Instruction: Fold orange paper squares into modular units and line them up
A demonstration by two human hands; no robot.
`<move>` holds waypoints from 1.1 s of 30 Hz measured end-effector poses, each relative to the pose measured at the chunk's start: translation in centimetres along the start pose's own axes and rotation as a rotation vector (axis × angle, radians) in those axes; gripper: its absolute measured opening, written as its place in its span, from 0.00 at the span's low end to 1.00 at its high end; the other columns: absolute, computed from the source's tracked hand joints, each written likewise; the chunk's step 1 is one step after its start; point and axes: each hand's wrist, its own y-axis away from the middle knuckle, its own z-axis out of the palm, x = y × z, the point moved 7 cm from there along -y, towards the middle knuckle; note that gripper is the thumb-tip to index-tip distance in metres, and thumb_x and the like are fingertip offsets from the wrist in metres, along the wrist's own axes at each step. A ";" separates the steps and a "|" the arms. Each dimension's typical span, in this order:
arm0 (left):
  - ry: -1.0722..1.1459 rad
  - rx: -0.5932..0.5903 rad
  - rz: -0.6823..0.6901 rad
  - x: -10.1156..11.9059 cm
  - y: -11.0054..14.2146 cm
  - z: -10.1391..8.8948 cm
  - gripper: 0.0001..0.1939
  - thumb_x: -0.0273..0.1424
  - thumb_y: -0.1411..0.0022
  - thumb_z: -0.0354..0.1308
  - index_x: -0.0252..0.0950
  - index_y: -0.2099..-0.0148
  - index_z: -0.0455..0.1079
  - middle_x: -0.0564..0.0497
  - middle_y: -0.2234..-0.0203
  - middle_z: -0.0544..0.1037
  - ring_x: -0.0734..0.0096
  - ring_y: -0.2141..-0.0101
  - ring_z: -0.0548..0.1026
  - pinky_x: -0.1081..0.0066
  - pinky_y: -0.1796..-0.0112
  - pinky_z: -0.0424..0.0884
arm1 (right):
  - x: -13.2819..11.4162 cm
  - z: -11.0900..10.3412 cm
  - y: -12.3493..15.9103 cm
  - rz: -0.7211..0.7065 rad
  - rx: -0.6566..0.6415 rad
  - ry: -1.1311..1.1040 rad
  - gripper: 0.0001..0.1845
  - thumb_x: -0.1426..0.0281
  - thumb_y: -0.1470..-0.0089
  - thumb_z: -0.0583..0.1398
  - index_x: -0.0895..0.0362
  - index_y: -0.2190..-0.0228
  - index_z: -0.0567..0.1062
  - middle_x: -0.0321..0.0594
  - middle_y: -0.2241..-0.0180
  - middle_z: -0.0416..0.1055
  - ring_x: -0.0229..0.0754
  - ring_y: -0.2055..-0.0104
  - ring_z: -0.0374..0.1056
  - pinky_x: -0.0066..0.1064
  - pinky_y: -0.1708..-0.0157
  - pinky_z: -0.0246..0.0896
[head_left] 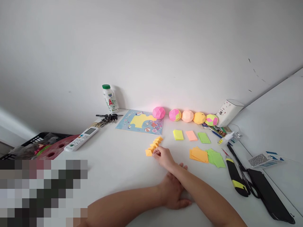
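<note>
My right hand [164, 157] reaches in from the lower right, thumb and fingertips pinched at the near end of a row of small folded orange paper pieces [149, 153]. The fingertips partly cover the piece they grip. The row slants away toward the back, its pieces lying close together on the white table [113, 164]. My left hand [174, 192] lies flat on the tabletop with its thumb stretched out. The right forearm crosses over it and hides part of its fingers.
Right of my hands lie loose orange sheets [200, 155], green sheets [216, 158], and yellow [178, 135], peach [191, 136] and green [204, 137] note pads. Several faceted paper balls [187, 116] line the wall. A utility knife [236, 178], scissors [243, 171], remote [81, 138] and bottle [110, 99] stand around.
</note>
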 end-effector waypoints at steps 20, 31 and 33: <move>-0.163 0.098 0.043 0.4 -0.1 -0.5 0.41 0.53 0.42 0.38 0.29 0.35 0.41 0.35 0.38 0.43 0.44 0.39 0.40 0.48 0.43 0.38 | 0.9 -11.6 9.6 -0.480 0.421 0.865 0.13 0.75 0.46 0.52 0.60 0.60 0.72 0.53 0.49 0.62 0.55 0.43 0.52 0.51 0.47 0.51; -0.186 0.120 0.053 -0.1 -0.1 0.2 0.40 0.53 0.41 0.39 0.31 0.35 0.42 0.37 0.37 0.40 0.45 0.39 0.37 0.48 0.43 0.38 | 7.6 -14.5 8.7 -0.222 0.373 0.928 0.13 0.71 0.43 0.51 0.61 0.61 0.73 0.54 0.55 0.70 0.51 0.51 0.65 0.45 0.52 0.63; -0.167 0.112 0.066 -0.1 0.0 0.1 0.40 0.53 0.41 0.39 0.31 0.35 0.41 0.37 0.37 0.39 0.45 0.39 0.37 0.47 0.43 0.38 | 7.5 -14.4 8.7 -0.234 0.371 0.917 0.12 0.72 0.44 0.52 0.62 0.62 0.73 0.55 0.55 0.70 0.52 0.51 0.66 0.45 0.52 0.63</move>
